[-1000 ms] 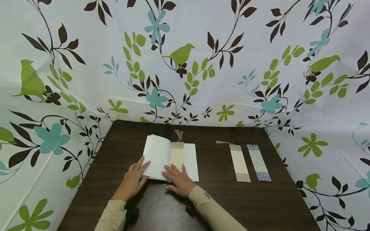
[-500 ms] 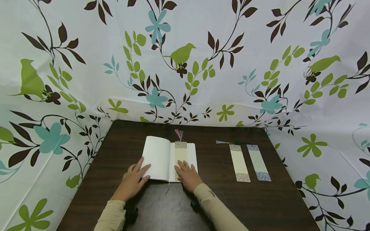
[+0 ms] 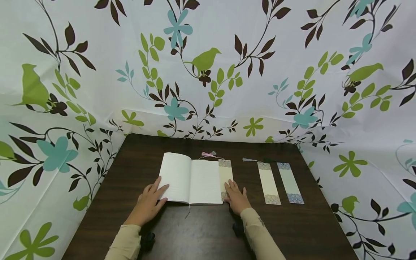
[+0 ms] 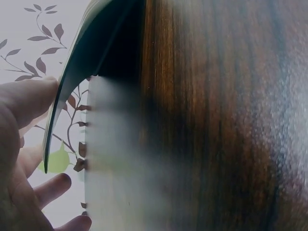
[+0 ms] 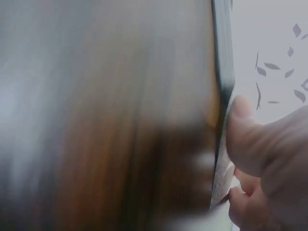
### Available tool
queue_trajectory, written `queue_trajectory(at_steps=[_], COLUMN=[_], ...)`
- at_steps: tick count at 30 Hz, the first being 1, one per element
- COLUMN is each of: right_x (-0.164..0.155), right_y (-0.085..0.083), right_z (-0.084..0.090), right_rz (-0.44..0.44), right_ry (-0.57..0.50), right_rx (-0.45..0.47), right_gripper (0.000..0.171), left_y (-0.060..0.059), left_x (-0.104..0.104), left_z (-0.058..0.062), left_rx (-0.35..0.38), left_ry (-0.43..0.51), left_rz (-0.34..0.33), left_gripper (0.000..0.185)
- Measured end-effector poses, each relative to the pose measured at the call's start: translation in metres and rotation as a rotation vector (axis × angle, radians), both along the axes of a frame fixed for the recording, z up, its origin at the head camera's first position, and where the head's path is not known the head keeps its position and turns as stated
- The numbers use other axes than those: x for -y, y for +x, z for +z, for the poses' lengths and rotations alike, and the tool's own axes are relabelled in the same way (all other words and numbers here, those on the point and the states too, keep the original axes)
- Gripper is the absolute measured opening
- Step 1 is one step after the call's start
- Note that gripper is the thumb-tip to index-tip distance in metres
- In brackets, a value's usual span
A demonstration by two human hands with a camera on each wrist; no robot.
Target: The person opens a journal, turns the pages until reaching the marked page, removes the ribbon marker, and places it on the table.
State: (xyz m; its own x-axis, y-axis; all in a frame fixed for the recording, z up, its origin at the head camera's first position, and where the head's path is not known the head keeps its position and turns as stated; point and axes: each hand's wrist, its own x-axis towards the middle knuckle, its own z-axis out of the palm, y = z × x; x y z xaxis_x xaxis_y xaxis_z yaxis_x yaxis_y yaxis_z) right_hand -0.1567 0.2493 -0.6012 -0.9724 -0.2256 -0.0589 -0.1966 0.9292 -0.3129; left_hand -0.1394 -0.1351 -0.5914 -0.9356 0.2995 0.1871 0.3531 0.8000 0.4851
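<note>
An open book (image 3: 190,178) with blank white pages lies on the dark wooden table (image 3: 201,231). My left hand (image 3: 152,196) rests with straight fingers on the lower left corner of the left page; in the left wrist view its thumb (image 4: 29,98) touches the curved book edge (image 4: 72,72). My right hand (image 3: 235,195) presses flat on a cream bookmark (image 3: 225,173) that lies along the book's right edge, half off the page. Its pink tassel (image 3: 208,154) trails left above the book. In the blurred right wrist view the thumb (image 5: 245,130) sits against the bookmark's edge (image 5: 221,178).
Two more bookmarks, one cream (image 3: 269,182) and one pale blue-green (image 3: 290,182), lie side by side right of the book, tassels pointing left. Floral curtains (image 3: 208,72) enclose the table on three sides. Bare wood lies in front of the book.
My right hand has slid the bookmark from the book's middle rightward to its right edge, and the tassel now lies sideways. The left hand has stayed put.
</note>
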Motion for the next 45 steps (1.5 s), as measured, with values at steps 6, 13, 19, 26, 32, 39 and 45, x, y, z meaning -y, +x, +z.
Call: queue_trajectory(at_steps=[6,13,19,26,32,39,45], right_x=[-0.022,-0.047,-0.066,-0.072,-0.054,-0.01,0.012], right_y=[0.003,0.006,0.007,0.006,0.002,-0.011,-0.017], right_z=[0.002,0.006,0.011,0.016,0.023,0.016,0.01], right_rz=[-0.037,-0.083,-0.103,-0.091,-0.051,0.151,0.254], right_ry=[0.044,0.071,0.089,0.112,0.179,-0.058,-0.075], right_rx=[-0.033,-0.032,-0.041,-0.028,-0.055,-0.022,-0.013], right_gripper=[0.064,0.061,0.059,0.056,0.053,0.083,0.085], left_y=[-0.001,0.0,0.0,-0.001,0.0,0.0,0.001], left_x=[0.002,0.002,0.003,0.003,0.002,0.003,0.003], left_z=[0.0,0.0,0.0,0.0,0.002,0.001,0.002], left_rx=[0.001,-0.003,0.004,0.003,0.003,-0.008,-0.005], left_ry=[-0.011,-0.008,-0.007,-0.006,-0.01,-0.001,0.005], left_rz=[0.004,-0.004,-0.002,0.001,0.0,0.005,0.001], left_gripper=[0.052,0.052,0.052,0.052,0.052,0.052,0.052])
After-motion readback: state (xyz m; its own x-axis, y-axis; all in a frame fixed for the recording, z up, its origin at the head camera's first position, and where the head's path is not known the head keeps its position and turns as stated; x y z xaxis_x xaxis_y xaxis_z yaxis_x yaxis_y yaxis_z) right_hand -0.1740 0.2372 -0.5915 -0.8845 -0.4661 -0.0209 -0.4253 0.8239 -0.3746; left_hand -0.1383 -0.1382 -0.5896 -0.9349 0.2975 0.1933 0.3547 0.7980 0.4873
